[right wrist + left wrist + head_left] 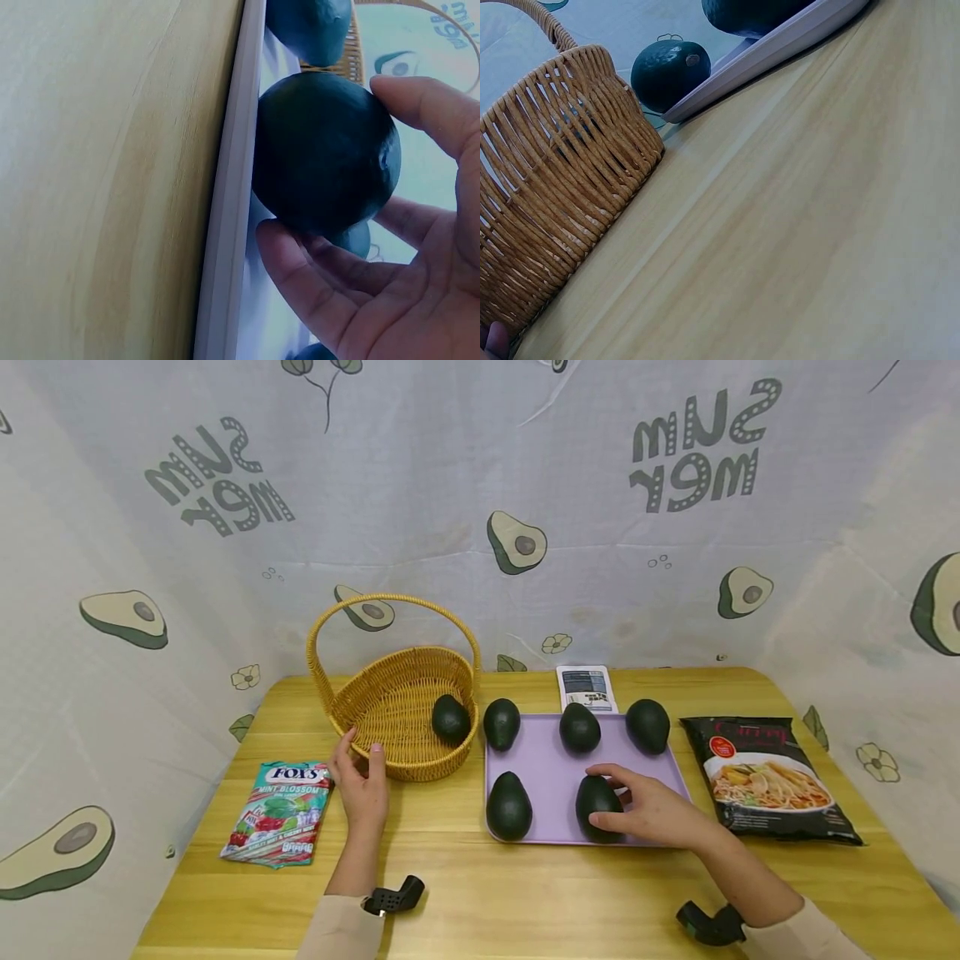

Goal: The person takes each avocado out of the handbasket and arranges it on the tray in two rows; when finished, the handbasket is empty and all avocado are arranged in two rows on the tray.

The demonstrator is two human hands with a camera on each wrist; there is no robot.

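My right hand (651, 810) holds a dark green avocado (594, 814) at the front of the lilac tray (555, 777), thumb on one side and fingers on the other. In the right wrist view, that avocado (326, 154) sits between thumb and fingertips, close over the tray rim (225, 247). Several other avocados lie on the tray, one at its front left (509, 807). At the front left of the yellow wicker basket (397, 693), my left hand (363, 789) touches the rim with extended fingers. One avocado (451, 720) lies inside the basket, on its right.
Left of the basket lies a Fox's candy bag (279, 814). A black noodle packet (768, 777) lies right of the tray, and a white printed card (587, 687) behind it. The basket's tall handle (393, 599) arches up. A printed curtain (465, 510) encloses the wooden table (525, 902).
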